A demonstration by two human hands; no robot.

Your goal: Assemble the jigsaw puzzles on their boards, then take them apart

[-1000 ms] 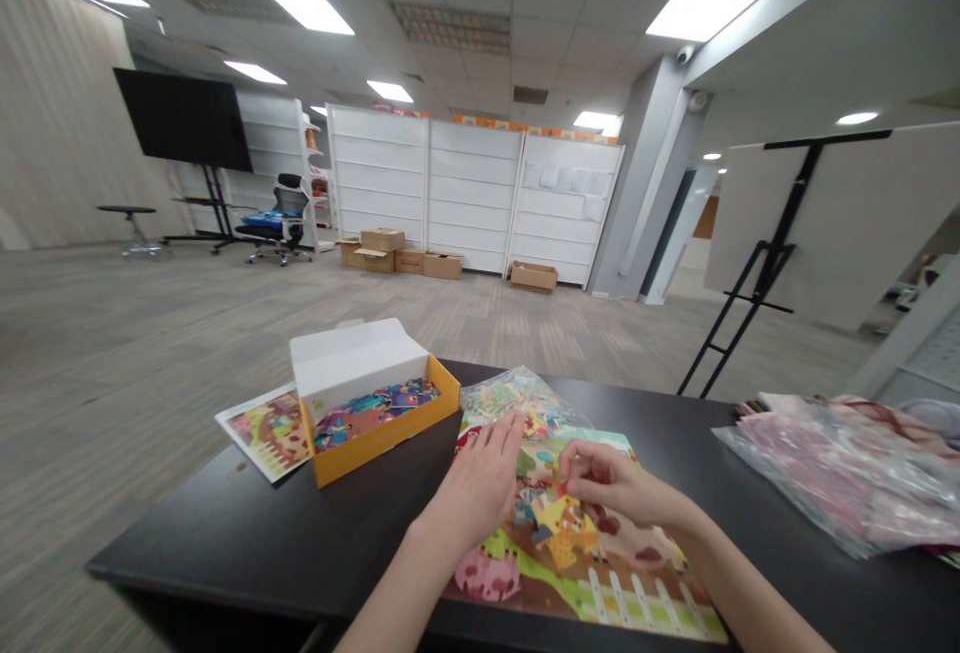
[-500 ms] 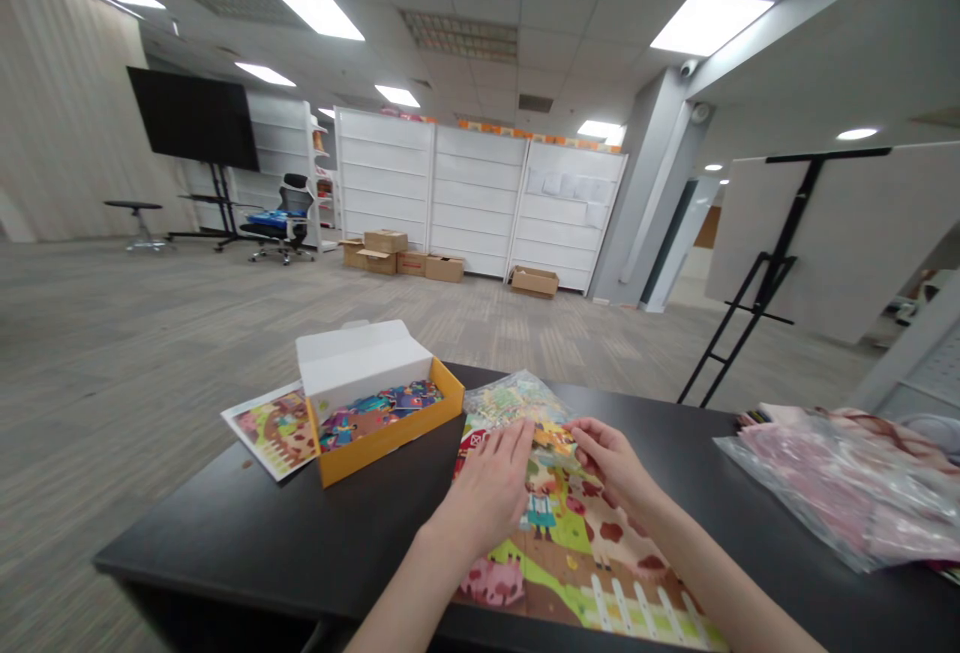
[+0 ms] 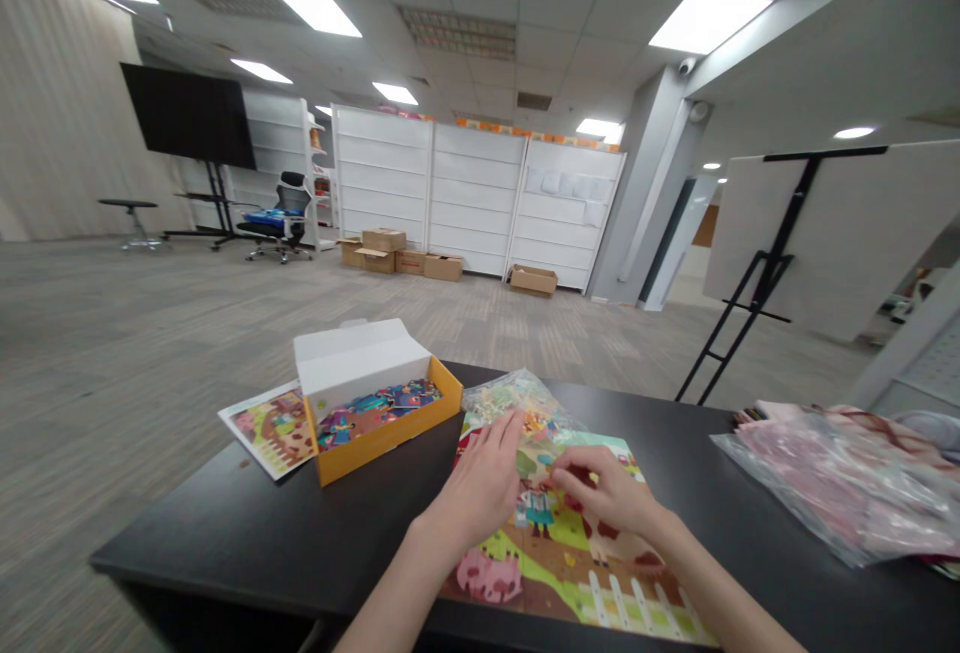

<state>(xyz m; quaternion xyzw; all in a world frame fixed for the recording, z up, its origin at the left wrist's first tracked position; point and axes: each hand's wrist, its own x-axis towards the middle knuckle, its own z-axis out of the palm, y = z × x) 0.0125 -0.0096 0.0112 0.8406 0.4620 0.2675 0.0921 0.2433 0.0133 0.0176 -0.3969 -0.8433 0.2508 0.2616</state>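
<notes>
Puzzle board (image 3: 570, 563): flat on the bench (image 3: 247, 523), farm picture up, front edge near me.
Right hand (image 3: 607, 493): came back down from the far edge, fingers curled, pinching what looks like a small piece.
Left hand (image 3: 480, 483): hasn't budged, flat and open, pressing the board.
Nearby: bag of pieces (image 3: 510, 395) behind, orange box (image 3: 375, 408) to the left.

The left hand (image 3: 484, 483) and right hand (image 3: 604, 493) cover the middle of the farm puzzle (image 3: 570, 553), and whatever the right fingertips pinch is too small to tell. The picture's lower edge cuts off both forearms and the table (image 3: 247, 523). The pink plastic bags (image 3: 847, 483) run off the right edge. The orange box (image 3: 382, 413) holds pieces too small to make out.
</notes>
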